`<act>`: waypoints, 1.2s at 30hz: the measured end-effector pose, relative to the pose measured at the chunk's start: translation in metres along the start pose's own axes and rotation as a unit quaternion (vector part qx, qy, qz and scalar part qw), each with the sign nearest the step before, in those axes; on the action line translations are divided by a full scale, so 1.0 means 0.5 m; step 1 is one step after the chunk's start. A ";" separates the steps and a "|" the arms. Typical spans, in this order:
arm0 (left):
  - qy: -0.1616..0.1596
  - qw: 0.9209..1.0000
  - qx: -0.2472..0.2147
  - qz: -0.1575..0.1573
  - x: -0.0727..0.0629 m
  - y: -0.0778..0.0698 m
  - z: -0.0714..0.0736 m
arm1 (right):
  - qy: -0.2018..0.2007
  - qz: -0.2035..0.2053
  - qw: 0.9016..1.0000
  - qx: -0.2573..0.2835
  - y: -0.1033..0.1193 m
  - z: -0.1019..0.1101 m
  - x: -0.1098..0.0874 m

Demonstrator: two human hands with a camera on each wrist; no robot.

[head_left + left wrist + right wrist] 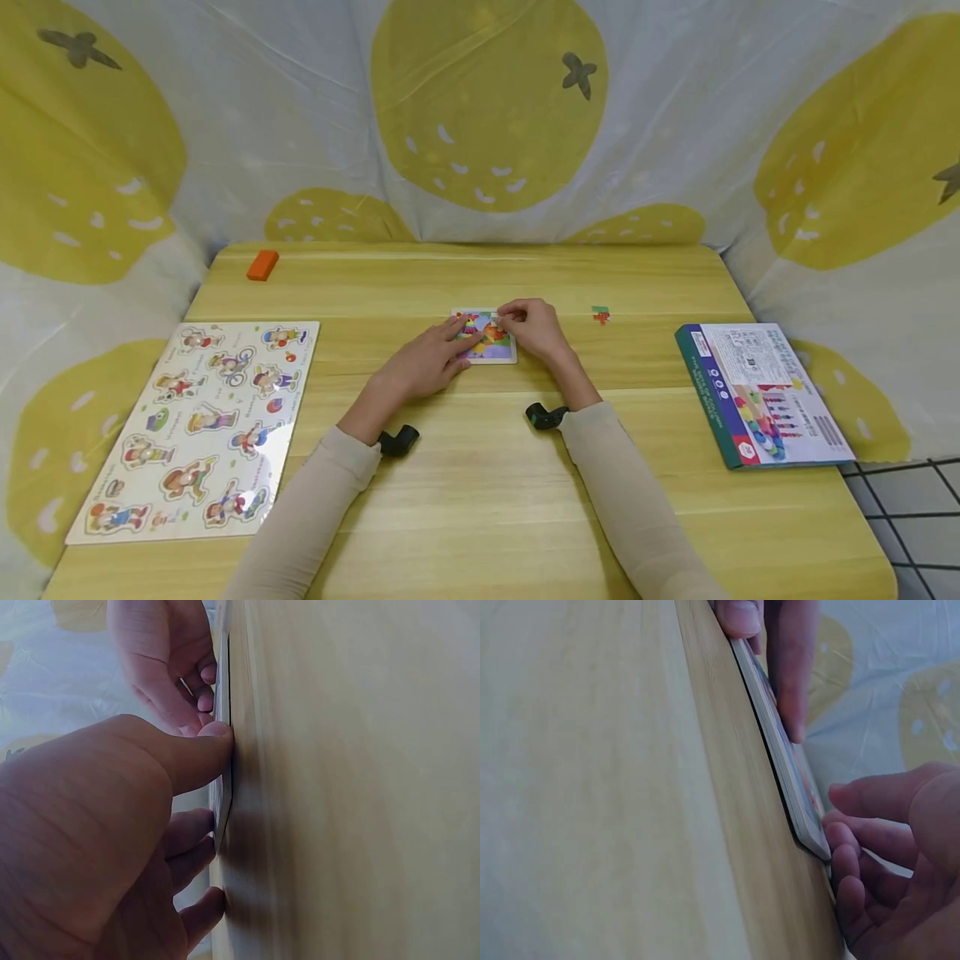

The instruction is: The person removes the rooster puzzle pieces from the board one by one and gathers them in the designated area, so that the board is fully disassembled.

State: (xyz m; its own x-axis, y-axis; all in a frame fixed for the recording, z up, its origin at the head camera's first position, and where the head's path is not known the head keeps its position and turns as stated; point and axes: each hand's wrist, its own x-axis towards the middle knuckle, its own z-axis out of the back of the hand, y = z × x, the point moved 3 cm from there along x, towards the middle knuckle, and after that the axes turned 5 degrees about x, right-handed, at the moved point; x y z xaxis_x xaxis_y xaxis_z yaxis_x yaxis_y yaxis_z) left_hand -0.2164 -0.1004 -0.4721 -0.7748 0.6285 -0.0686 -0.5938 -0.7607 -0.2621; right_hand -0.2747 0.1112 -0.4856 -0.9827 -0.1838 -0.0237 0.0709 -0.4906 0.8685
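Note:
A small jigsaw puzzle (495, 351) in a pale tray, with a colourful cartoon picture, lies at the middle of the table. Across its left part rests my left hand (429, 360), fingers extended over the picture and thumb by the near edge. My right hand (536, 327) is at the far right corner, thumb and fingers bent close over the picture. A whitish patch shows by those fingertips; whether they pinch a piece is hidden. In the right wrist view, the right fingertips (841, 834) are beside the tray's end (810, 836). Loose green-and-red puzzle pieces (601, 315) lie to the right.
A large wooden picture board (251, 475) with cartoon figures lies on the left. An orange block (262, 265) sits at the far left. On the right is a printed box (765, 400) with a green side. Patterned cloth (487, 225) hangs behind the table.

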 end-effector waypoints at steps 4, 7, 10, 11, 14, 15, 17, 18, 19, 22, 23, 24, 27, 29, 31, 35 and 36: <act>0.003 1.000 0.000 -0.003 0.000 0.000 0.000 | 0.000 0.001 1.000 -0.016 0.000 -0.005 0.001; 0.005 1.000 -0.003 -0.003 0.000 0.000 0.000 | 0.002 0.003 1.000 -0.025 0.003 -0.007 -0.002; 0.007 1.000 -0.007 -0.001 -0.001 0.000 -0.001 | 0.007 0.005 0.999 -0.036 0.006 -0.008 -0.006; 0.009 1.000 -0.010 0.000 -0.001 0.000 -0.002 | 0.009 0.006 0.999 -0.040 0.006 -0.008 -0.006; 0.012 1.000 -0.015 0.003 -0.001 0.001 -0.003 | 0.014 0.008 0.999 -0.046 0.006 -0.011 -0.007; 0.012 1.000 -0.016 0.003 -0.001 0.001 -0.004 | 0.015 0.008 0.999 -0.045 0.006 -0.012 -0.007; 0.012 1.000 -0.018 0.003 0.000 0.003 -0.005 | 0.013 0.008 0.999 -0.038 0.005 -0.013 -0.006; 0.011 1.000 -0.019 0.003 0.000 0.003 -0.005 | 0.011 0.008 0.999 -0.032 0.006 -0.012 -0.005; 0.010 1.000 -0.019 0.003 0.000 0.004 -0.005 | 0.008 0.008 1.000 -0.027 0.007 -0.012 -0.005; 0.009 1.000 -0.019 0.003 0.001 0.006 -0.005 | -0.003 0.007 1.000 -0.015 0.007 -0.011 -0.002; 0.007 1.000 -0.019 0.003 0.001 0.006 -0.006 | -0.006 0.007 1.000 -0.012 0.008 -0.012 -0.002; 0.007 1.000 -0.019 0.003 0.001 0.006 -0.006 | -0.009 0.007 1.000 -0.011 0.008 -0.012 -0.002; 0.009 1.000 -0.015 0.001 0.000 0.004 -0.005 | -0.014 0.006 1.000 -0.009 0.008 -0.014 0.001; 0.010 1.000 -0.016 0.001 0.000 0.003 -0.004 | -0.014 0.006 1.000 -0.008 0.010 -0.014 0.003; 0.012 1.000 -0.019 0.003 0.000 0.003 -0.003 | -0.014 0.004 1.000 -0.007 0.012 -0.014 0.005; 0.012 1.000 -0.026 0.007 0.001 0.004 -0.003 | -0.012 -0.003 1.000 -0.003 0.016 -0.016 0.007; 0.013 1.000 -0.026 0.008 0.001 0.004 -0.003 | -0.012 -0.005 1.000 -0.003 0.016 -0.016 0.008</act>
State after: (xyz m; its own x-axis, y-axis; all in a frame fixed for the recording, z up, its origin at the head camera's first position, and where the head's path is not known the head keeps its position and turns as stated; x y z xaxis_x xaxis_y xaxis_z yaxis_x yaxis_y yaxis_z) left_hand -0.2174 -0.1013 -0.4742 -0.7773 0.6214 -0.0985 -0.5693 -0.7614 -0.3101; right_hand -0.2765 0.0996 -0.4828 -0.9873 -0.1577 -0.0206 0.0614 -0.4979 0.8651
